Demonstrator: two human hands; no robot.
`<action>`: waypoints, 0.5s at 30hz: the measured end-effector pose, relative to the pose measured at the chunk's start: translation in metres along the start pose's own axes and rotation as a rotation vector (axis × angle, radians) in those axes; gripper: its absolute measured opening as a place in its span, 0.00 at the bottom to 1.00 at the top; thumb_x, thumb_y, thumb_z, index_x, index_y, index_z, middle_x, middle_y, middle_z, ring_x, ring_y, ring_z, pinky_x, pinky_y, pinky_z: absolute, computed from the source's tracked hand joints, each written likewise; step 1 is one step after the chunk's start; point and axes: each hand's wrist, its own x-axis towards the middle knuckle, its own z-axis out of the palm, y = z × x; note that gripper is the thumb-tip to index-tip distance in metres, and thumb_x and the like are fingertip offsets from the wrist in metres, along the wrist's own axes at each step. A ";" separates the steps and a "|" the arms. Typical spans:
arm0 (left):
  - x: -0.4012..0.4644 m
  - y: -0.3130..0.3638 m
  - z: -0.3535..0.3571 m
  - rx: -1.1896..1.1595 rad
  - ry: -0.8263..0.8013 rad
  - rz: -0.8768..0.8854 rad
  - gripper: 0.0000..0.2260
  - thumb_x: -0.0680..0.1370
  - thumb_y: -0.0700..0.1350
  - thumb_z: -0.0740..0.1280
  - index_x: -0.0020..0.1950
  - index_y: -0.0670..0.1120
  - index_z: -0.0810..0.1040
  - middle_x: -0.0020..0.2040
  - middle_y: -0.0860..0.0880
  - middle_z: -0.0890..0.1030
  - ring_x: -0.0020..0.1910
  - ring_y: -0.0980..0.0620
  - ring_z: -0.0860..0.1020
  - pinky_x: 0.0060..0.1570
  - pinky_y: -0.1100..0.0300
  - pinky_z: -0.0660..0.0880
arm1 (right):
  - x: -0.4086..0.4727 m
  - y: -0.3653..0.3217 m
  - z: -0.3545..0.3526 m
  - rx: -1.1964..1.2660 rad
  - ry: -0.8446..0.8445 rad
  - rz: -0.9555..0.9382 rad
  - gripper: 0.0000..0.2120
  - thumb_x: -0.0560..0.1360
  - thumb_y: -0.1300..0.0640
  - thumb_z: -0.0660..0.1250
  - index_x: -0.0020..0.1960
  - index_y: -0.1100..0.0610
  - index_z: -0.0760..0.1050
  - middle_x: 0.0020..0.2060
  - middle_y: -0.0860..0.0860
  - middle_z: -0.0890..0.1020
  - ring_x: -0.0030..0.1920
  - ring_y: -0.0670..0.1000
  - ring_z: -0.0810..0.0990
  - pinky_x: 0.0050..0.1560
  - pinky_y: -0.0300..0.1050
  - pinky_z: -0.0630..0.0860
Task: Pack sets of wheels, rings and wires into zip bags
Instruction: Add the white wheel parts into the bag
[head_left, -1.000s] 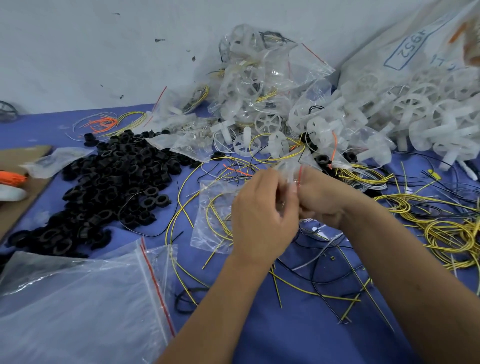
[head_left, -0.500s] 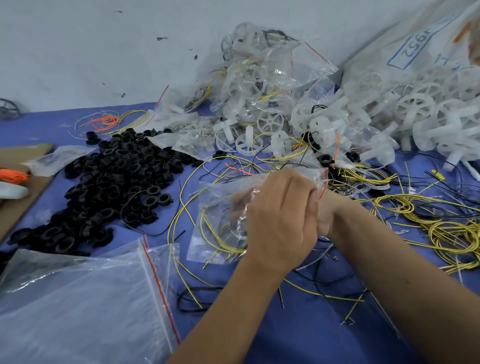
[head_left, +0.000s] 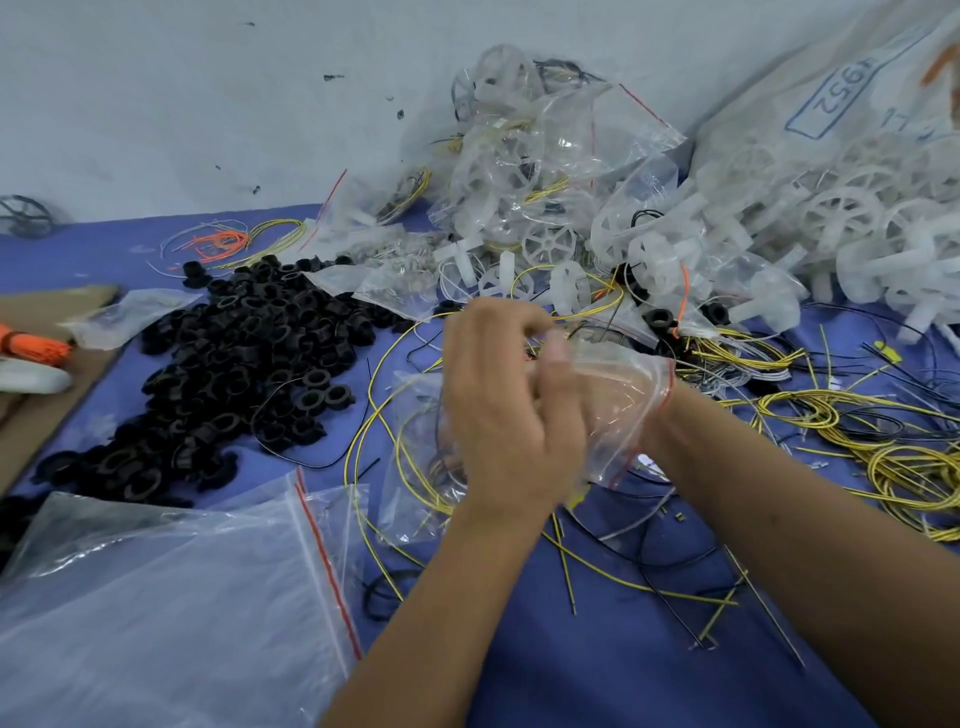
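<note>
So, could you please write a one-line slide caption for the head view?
Both hands work a clear zip bag above loose yellow wires, beside a pile of black rings.

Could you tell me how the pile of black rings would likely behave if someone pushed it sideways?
The black rings lie loose and heaped, so a push would probably scatter them rather than move them together. Being round, some may roll. They look like small rigid plastic, probably light and unlikely to break.

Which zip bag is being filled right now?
The small zip bag between both hands, its red strip at the right wrist. The large zip bag lies flat at lower left, untouched.
</note>
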 end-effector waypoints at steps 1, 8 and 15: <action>0.003 -0.008 -0.002 -0.003 0.044 -0.094 0.11 0.83 0.46 0.57 0.47 0.42 0.75 0.45 0.50 0.76 0.47 0.47 0.73 0.49 0.54 0.70 | -0.001 -0.003 -0.011 -0.037 -0.179 0.047 0.19 0.83 0.72 0.50 0.48 0.68 0.80 0.40 0.60 0.83 0.33 0.36 0.82 0.46 0.32 0.76; -0.004 -0.043 0.002 -0.104 -0.049 -0.686 0.18 0.82 0.54 0.55 0.46 0.46 0.79 0.42 0.56 0.82 0.44 0.55 0.78 0.49 0.58 0.75 | -0.013 0.005 -0.027 -0.065 -0.256 -0.273 0.05 0.75 0.62 0.74 0.49 0.56 0.85 0.47 0.51 0.88 0.48 0.47 0.86 0.49 0.40 0.82; -0.010 -0.054 0.004 0.010 -0.114 -0.775 0.17 0.84 0.54 0.59 0.41 0.48 0.76 0.36 0.55 0.76 0.37 0.59 0.73 0.41 0.59 0.69 | -0.025 0.014 -0.055 -0.131 -0.186 -0.302 0.10 0.79 0.62 0.69 0.50 0.49 0.86 0.49 0.51 0.87 0.52 0.52 0.86 0.52 0.48 0.82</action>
